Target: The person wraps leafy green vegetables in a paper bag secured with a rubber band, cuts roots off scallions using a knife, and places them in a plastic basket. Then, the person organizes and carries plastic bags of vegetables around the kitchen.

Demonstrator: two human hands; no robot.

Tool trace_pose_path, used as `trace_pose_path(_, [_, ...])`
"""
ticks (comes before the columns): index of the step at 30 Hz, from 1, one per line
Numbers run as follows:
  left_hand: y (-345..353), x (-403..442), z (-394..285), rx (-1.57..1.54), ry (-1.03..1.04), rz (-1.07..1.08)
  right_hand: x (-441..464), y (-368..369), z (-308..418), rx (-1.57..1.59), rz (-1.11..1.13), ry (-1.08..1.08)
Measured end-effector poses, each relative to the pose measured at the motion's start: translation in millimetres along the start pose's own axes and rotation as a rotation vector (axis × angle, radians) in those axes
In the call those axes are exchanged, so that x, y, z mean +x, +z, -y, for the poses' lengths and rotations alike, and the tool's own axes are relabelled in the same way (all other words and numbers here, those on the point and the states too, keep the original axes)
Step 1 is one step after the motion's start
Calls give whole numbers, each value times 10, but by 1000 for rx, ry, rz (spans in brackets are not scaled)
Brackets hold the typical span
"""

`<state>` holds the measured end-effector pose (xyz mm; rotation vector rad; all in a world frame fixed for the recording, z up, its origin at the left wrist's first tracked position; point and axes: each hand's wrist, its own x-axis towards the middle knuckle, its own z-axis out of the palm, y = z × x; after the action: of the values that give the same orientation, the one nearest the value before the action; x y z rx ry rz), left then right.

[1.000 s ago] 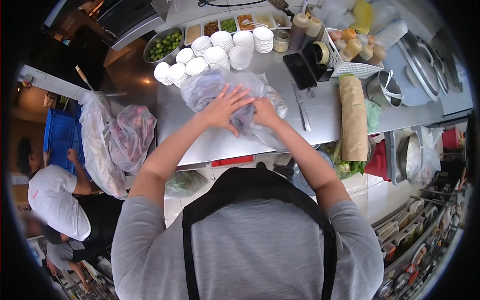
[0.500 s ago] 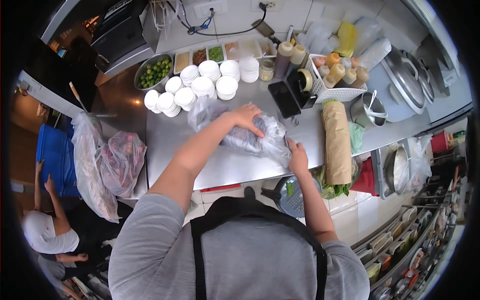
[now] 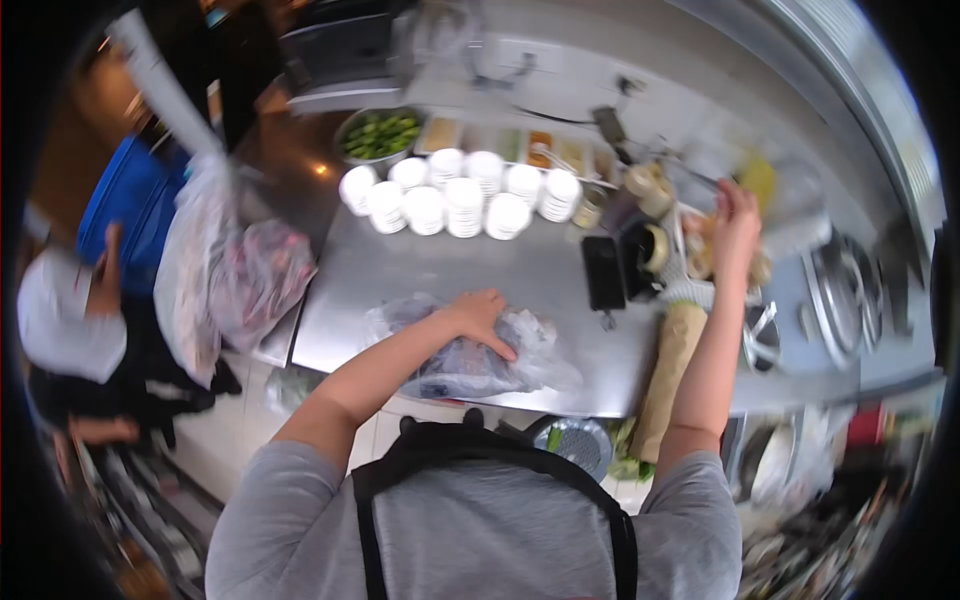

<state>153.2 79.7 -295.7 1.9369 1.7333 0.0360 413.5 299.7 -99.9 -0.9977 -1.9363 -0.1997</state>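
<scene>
A clear plastic bag (image 3: 540, 350) with dark contents lies along the front edge of the steel counter. My left hand (image 3: 478, 322) rests on top of the bag, thumb and fingers spread. What is inside the bag I cannot make out. My right hand (image 3: 736, 222) is raised away at the back right, over the white basket (image 3: 698, 290) of squeeze bottles and near the wall. Motion smears its fingers, and a thin dark shape beside them is too blurred to name.
Stacked white cups (image 3: 464, 208) stand behind the bag, with a bowl of green limes (image 3: 378, 138) beyond. A black phone (image 3: 603, 275) and a brown paper roll (image 3: 668, 375) lie to the right. Filled bags (image 3: 262, 275) sit left; a co-worker (image 3: 70, 315) stands there.
My right hand has left the bag's right end and reached up and right toward the wall. The bag, under my left hand, now lies nearer the counter's front edge. The camera view has shifted.
</scene>
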Motion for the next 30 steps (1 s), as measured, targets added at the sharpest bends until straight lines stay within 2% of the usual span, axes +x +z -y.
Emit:
trace_pose_path(2, [40, -84, 4, -110, -88, 31, 451, 683, -330, -226, 136, 38])
trace_pose_path(3, [58, -139, -11, -128, -144, 11, 645, 1084, -590, -257, 242, -61])
trace_pose_path(4, [72, -218, 2, -175, -233, -36, 822, 1720, -1130, -486, 384, -253])
trace_pose_path(5, [86, -291, 5, -265, -265, -32, 884, 2414, -1766, -502, 230, -459])
trace_pose_path(6, [97, -405, 39, -351, -278, -31, 975, 2615, -1670, -331, 343, -191])
trace_pose_path(7, [156, -519, 73, -385, -339, -76, 950, 2697, -1513, -417, 366, -91])
trace_pose_path(8, [231, -601, 102, -437, -369, -140, 1090, 3050, -1774, -684, 649, -334])
trace_pose_path(9, [280, -671, 148, -479, -391, -201, 1021, 3432, -2069, -755, 650, -296])
trace_pose_path(10, [321, -759, 219, -488, -426, -233, 1012, 3744, -2445, -820, 593, -578])
trace_pose_path(11, [382, -867, 267, -483, -438, -328, 948, 3321, -1789, -310, 544, 241])
trace_pose_path(13, [464, -1160, 323, -480, -474, -432, 991, 3217, -1579, -325, 729, 107])
trace_pose_path(15, [366, -1589, 384, -329, -584, -508, 1045, 3399, -1778, -447, 846, -97])
trace_pose_path(16, [327, -1828, 417, -236, -622, -554, 1023, 3430, -1838, -432, 845, -111])
trace_pose_path(18, [201, -2342, 353, -92, -756, -620, 997, 3415, -1910, -66, 892, -79])
trace_pose_path(19, [151, -2607, 315, -38, -852, -639, 1020, 3397, -1865, -59, 898, -87])
trace_pose_path(21, [270, -3123, 402, 55, -903, -764, 1068, 3271, -1796, -11, 847, 27])
trace_pose_path(22, [339, -3376, 411, 66, -1007, -767, 1088, 3259, -1813, -73, 630, -53])
trace_pose_path(23, [430, -3631, 408, 77, -1112, -769, 1092, 3107, -1631, -70, 631, -55])
trace_pose_path(25, [780, -4150, 405, 19, -1332, -798, 1009, 2597, -959, -13, 338, 5])
trace_pose_path(27, [1160, -4624, 313, -22, -1609, -629, 820, 2379, -300, 197, 273, 73])
trace_pose_path(29, [1753, -5075, 206, -117, -1815, -527, 620, 2574, 90, 441, 331, -80])
trace_pose_path(30, [2100, -5312, 111, -204, -1879, -470, 452, 2535, 487, 572, 398, -75])
